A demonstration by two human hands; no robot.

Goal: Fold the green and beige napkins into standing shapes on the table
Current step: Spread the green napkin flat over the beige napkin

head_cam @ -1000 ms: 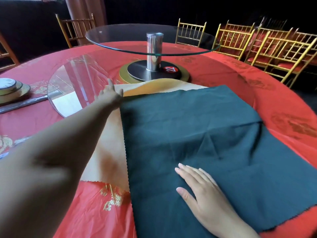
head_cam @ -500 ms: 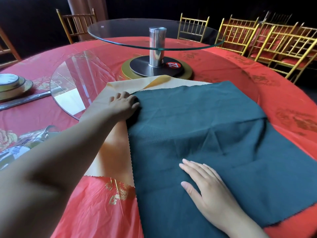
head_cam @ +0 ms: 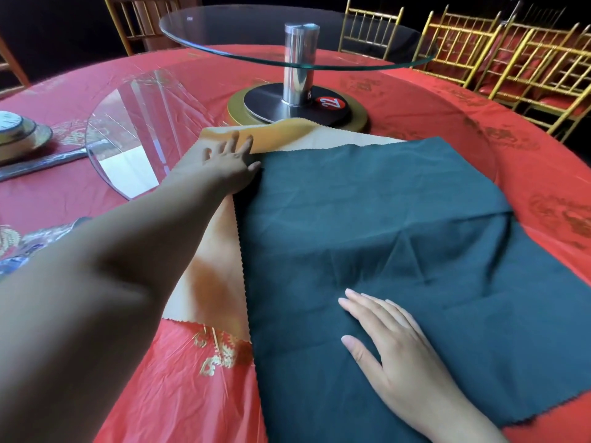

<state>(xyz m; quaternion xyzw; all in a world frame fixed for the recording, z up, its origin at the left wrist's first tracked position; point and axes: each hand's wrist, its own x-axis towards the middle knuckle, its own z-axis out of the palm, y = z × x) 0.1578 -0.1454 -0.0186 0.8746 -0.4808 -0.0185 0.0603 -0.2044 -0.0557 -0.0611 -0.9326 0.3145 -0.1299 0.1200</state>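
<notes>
The green napkin (head_cam: 383, 251) is spread flat on the red tablecloth (head_cam: 160, 394), laid over the beige napkin (head_cam: 211, 251) so that only a strip of beige is shown along its left side and beyond its far edge. Neither napkin is folded into a standing shape.

The left hand (head_cam: 228, 164) is stretched forward with fingers spread and is pressed flat at the far left corner of the green napkin, where the green edge meets the beige; nothing is gripped by it. Just beyond its fingertips, a part of the beige napkin is seen raised in a low hump against the round base (head_cam: 297, 107) of the glass turntable (head_cam: 297, 36).

The right hand (head_cam: 393, 340) is laid palm down, fingers extended and close together, on the near part of the green napkin; nothing is clasped by it either. The 2 hands are held well apart, the left far forward, the right close to the body.

To the left of the left arm, a flat glass disc (head_cam: 134, 129) is seen lying on the tablecloth, and further left stacked plates (head_cam: 19, 129) are set. A red tag marked 22 (head_cam: 331, 103) is seen on the turntable base. Beyond and to the right of the right hand, gold chairs (head_cam: 511, 59) are lined behind the table
</notes>
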